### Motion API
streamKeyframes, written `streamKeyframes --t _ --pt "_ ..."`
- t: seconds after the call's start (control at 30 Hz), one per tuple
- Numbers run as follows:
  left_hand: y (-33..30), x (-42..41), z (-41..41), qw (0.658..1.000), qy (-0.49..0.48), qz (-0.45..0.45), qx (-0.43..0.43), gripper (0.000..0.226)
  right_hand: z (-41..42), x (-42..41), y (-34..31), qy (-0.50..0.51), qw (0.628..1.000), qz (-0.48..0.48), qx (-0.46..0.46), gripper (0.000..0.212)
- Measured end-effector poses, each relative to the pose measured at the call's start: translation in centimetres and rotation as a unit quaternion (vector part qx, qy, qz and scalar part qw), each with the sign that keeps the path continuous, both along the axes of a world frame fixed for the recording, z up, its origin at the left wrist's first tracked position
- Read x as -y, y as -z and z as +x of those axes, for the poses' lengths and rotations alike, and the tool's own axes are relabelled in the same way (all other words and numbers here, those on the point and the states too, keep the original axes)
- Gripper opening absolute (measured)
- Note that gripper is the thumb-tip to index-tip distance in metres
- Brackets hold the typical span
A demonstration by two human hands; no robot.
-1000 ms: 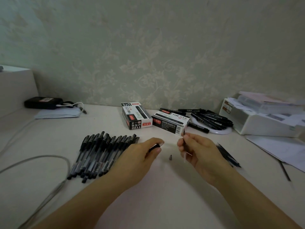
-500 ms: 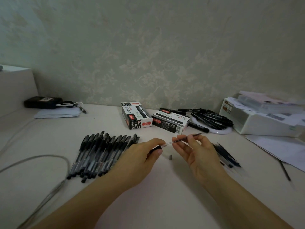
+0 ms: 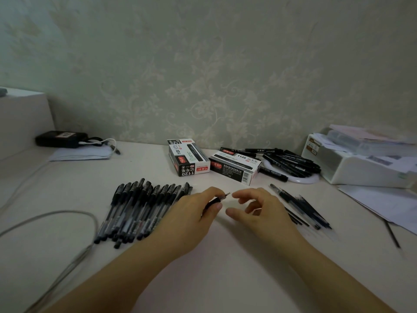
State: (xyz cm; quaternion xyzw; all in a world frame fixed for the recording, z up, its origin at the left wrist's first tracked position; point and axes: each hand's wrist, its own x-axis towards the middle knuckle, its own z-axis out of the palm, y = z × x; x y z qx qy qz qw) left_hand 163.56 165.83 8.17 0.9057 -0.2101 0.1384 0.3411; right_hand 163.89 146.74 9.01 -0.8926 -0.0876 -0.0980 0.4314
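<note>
Pinching a pen (image 3: 217,199), left hand (image 3: 191,214) sits beside the pen row (image 3: 140,206); right hand (image 3: 261,210), grip loose and empty, by refills (image 3: 302,206).

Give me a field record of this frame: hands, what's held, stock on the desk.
left hand: grips a pen, metal tip pointing at the right hand
right hand: fingers loosely curled, nothing visibly held
left of hands: pile of black pens on the table
right of hands: thin pen parts
behind: two boxes, loose markers
</note>
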Motion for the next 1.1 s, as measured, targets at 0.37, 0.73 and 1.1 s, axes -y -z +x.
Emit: streamKeyframes --t 0.37,0.73,1.1 --pt "0.15 -0.22 0.15 0.999 0.002 0.035 0.000 0.025 1.05 0.37 0.62 -0.013 0.993 0.114 -0.011 0.004" --pt "-0.28 -0.10 -0.01 0.999 0.027 0.033 0.023 0.022 0.97 -0.15 0.31 -0.076 0.963 0.256 -0.046 0.005" --pt "0.01 -0.23 0.27 0.997 0.021 0.058 0.040 0.021 0.68 -0.10 0.25 -0.107 0.958 0.255 -0.081 0.007"
